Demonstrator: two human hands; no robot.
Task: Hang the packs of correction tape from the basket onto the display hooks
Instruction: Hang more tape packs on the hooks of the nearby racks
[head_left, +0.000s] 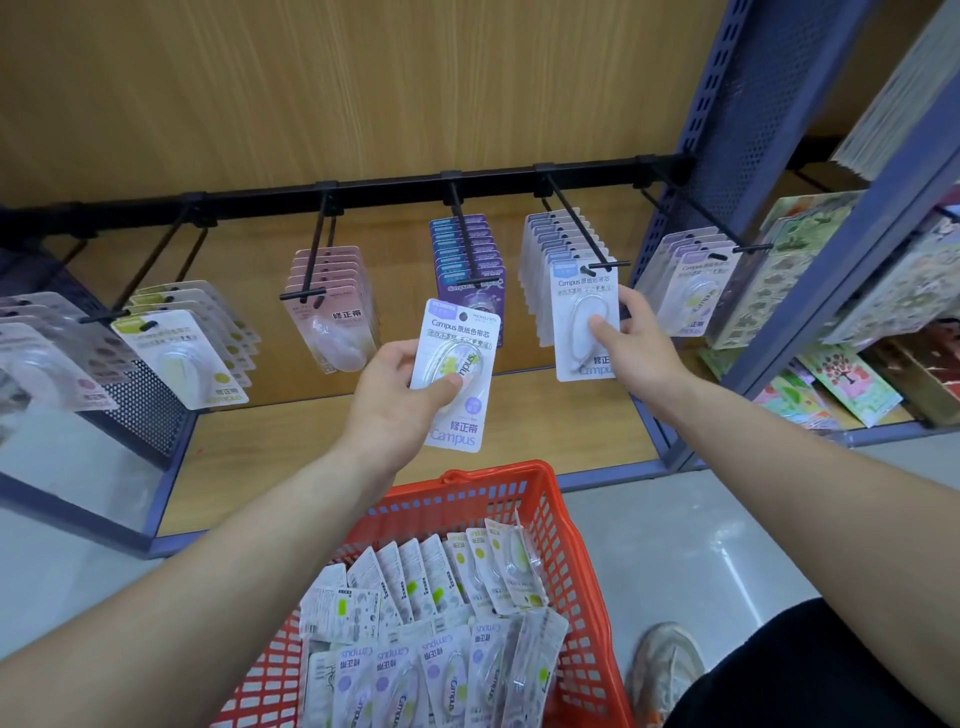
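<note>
My left hand (397, 395) grips a white Campus correction tape pack (460, 364) upright in front of the shelf, above the red basket (571, 561). My right hand (636, 345) pinches the front white pack (582, 317) that hangs at the tip of a black display hook (579, 223), thumb on its blister. Several more packs hang behind it. The basket below holds several loose packs (441, 623), some face down.
A black rail (384, 187) carries further hooks with pink (330, 306), purple (467, 265), yellow-green (182, 343) and lilac (693, 283) packs. A blue perforated upright (727, 135) stands to the right, with sticker sheets (852, 384) beyond. My shoe (665, 670) rests beside the basket.
</note>
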